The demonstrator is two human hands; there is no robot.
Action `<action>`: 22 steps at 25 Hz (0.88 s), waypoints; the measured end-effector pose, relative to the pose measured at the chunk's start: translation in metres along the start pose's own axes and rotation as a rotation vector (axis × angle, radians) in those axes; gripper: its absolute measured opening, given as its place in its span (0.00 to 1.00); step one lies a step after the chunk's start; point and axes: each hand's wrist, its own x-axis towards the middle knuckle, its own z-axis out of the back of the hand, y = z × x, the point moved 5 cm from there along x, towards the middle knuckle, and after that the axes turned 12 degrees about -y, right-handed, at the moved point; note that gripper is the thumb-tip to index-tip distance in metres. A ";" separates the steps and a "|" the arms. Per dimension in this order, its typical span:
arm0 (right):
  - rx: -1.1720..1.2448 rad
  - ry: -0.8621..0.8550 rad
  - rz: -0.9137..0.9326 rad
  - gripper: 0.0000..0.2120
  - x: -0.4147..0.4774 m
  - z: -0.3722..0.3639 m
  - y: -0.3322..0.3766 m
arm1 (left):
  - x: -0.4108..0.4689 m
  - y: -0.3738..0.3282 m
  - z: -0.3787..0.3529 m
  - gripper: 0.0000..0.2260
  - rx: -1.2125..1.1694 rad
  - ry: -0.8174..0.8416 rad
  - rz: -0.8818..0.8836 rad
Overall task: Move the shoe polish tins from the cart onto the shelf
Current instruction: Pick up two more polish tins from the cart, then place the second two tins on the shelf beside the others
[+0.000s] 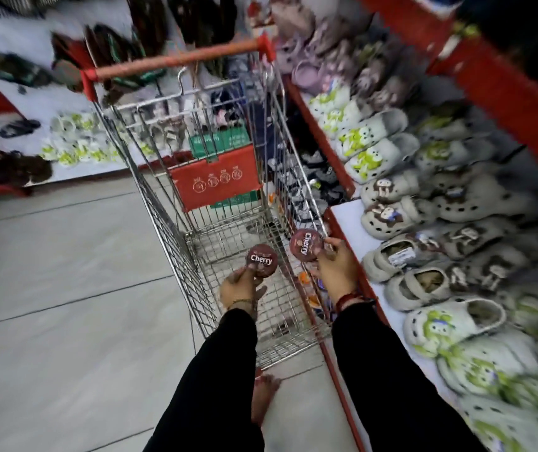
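Black sleeves (228,370) reach over the cart (196,177); my left hand (240,288) pinches one tin (261,260), my right hand (333,265) another tin (306,245) near the shelf (347,223). Light, rigid, probably slick: I grip the rims.

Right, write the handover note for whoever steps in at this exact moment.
Left hand: holds a Cherry tin by its edge, above the cart basket.
Right hand: holds a second Cherry tin, over the cart's right rim, near the shelf edge.
Shelf: white patch bare beside the clogs; no tins visible on it.
Done: two tins lifted out.
Left: set both on the shelf. Small items further down the cart are too blurred to identify; check for more tins.
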 end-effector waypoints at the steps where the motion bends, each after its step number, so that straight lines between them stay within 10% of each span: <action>1: 0.031 -0.013 0.023 0.14 -0.008 0.013 0.015 | -0.018 -0.008 -0.003 0.06 -0.023 0.033 -0.010; 22: 0.517 -0.654 0.392 0.12 -0.180 0.426 0.108 | -0.404 -0.001 -0.106 0.16 0.097 0.900 -0.455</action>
